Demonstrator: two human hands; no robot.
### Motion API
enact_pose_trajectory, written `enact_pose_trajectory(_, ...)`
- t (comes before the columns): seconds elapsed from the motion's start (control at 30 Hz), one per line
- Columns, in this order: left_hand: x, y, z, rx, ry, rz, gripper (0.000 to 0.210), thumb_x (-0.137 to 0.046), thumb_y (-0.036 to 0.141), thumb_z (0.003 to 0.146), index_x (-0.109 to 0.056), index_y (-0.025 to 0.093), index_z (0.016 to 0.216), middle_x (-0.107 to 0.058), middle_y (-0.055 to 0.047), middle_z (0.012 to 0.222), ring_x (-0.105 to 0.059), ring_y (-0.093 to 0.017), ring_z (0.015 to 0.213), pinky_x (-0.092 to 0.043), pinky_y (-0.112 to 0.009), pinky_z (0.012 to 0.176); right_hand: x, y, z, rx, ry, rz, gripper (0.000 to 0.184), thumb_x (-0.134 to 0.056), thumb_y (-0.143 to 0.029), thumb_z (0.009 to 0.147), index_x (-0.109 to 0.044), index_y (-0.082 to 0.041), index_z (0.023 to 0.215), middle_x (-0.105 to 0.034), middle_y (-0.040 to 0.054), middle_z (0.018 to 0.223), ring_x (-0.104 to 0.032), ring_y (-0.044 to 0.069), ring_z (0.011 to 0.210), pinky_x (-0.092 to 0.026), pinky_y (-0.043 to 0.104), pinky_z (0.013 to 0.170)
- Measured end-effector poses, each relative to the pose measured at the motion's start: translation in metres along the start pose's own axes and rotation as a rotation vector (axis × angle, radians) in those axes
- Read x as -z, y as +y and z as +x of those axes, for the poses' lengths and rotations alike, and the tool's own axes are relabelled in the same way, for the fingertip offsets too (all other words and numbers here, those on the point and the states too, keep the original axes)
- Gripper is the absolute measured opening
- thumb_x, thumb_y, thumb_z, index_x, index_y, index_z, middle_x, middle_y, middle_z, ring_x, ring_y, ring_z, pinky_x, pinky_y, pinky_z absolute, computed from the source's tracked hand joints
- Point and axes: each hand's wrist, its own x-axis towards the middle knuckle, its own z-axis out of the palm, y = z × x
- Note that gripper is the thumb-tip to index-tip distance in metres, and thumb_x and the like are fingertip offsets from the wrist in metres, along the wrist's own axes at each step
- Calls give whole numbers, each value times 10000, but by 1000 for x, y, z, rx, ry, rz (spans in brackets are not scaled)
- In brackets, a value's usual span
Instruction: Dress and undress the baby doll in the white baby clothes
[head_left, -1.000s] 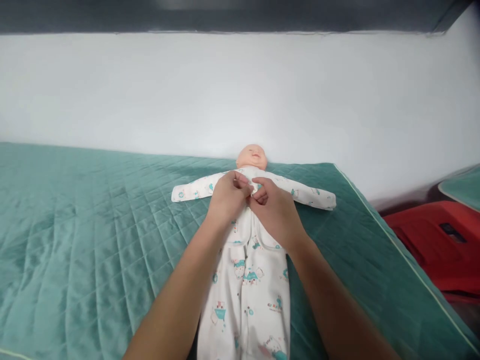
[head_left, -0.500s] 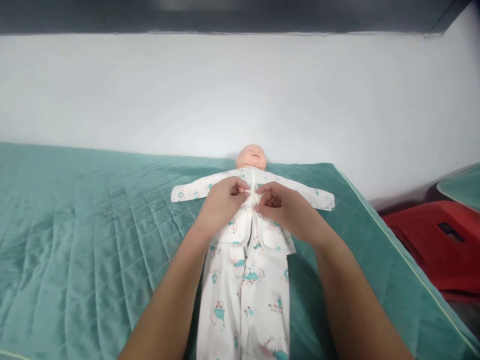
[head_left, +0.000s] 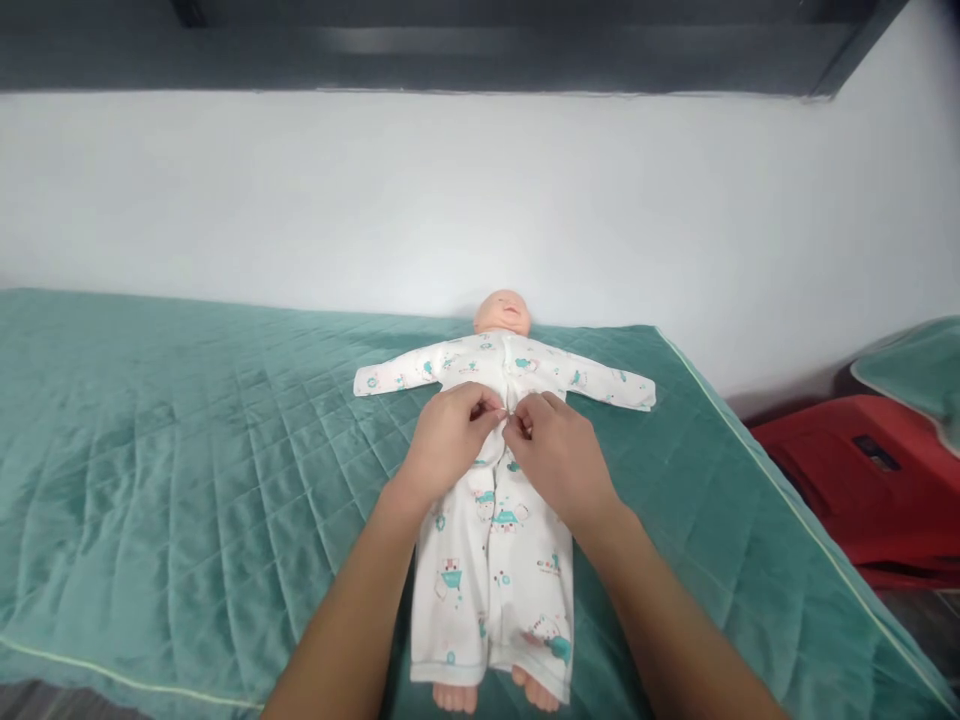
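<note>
A baby doll (head_left: 502, 312) lies on its back, dressed in a white printed baby shirt (head_left: 480, 350) and matching pants (head_left: 517, 580). Both sleeves are spread to the sides, and bare toes show below the pant cuffs. My left hand (head_left: 452, 435) pinches the shirt's front edge at the middle of the belly. Opposite it, fingertips almost meeting, my right hand (head_left: 559, 452) is closed on the other front edge. The bit of cloth or fastener between the fingertips is too small to make out. My hands cover the shirt's lower hem.
A green quilted cover (head_left: 225, 450) lies under the doll, its pale-edged border running along the right side. Behind the doll's head rises a white wall (head_left: 450, 200) with a dark beam (head_left: 480, 55) above. On the right stands a red plastic stool or chair (head_left: 840, 470).
Both hands have moved from the chest down the shirt front to the belly and pinch it there. The view has shifted, so the doll's feet now show.
</note>
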Motion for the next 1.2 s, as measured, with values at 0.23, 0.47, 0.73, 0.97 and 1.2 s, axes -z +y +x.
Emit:
enact_pose_trajectory(0.23, -3, -8, 0, 71, 28, -197, 116, -601, 284, 834, -661, 193, 796, -667, 12, 749, -582, -127, 692, -426, -253, 666, 3, 7, 1, -8, 19, 77, 103, -524, -243, 902, -525, -194, 812, -553, 26, 837, -472, 148, 649, -280, 276, 578)
enact_pose_trajectory(0.47, -6, -13, 0, 93, 48, -249, 131, -635, 321, 817, -681, 199, 815, -675, 5, 779, -589, -132, 711, -435, -253, 673, 10, 20, 5, -28, -92, 250, 199, -540, -224, 888, -497, -203, 695, -564, 0, 761, -517, 142, 692, -328, 256, 627)
enact_pose_trajectory(0.73, -7, -12, 0, 125, 82, -253, 137, -648, 330, 813, -687, 200, 837, -676, 3, 772, -590, -132, 705, -435, -253, 667, -2, 5, 6, -92, 71, 64, 192, -487, -307, 917, -516, -191, 767, -568, 38, 807, -470, 146, 626, -221, 276, 551)
enact_pose_trajectory(0.97, -5, -6, -1, 122, 96, -254, 147, -640, 331, 820, -688, 194, 842, -678, 2, 782, -582, -127, 693, -430, -249, 659, 25, 27, 14, -208, -162, 703, 201, -594, -326, 813, -553, -193, 668, -551, -26, 620, -465, 121, 576, -331, 256, 570)
enact_pose_trajectory(1.2, -1, 9, 0, 111, 18, -366, 163, -607, 330, 839, -671, 180, 833, -623, 7, 703, -532, -110, 627, -412, -227, 588, 0, 31, 10, -190, -84, 1147, 239, -701, -419, 777, -673, -187, 825, -583, -23, 676, -481, 110, 601, -371, 236, 572)
